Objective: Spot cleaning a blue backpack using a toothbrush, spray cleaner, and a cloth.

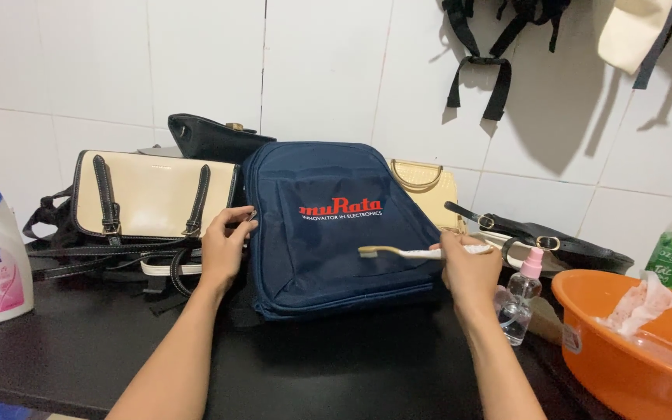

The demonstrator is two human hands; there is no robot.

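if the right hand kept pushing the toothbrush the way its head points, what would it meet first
Probably the left hand at the navy fabric backpack's left edge; the white toothbrush in the right hand points leftward across it, though depth is unclear.
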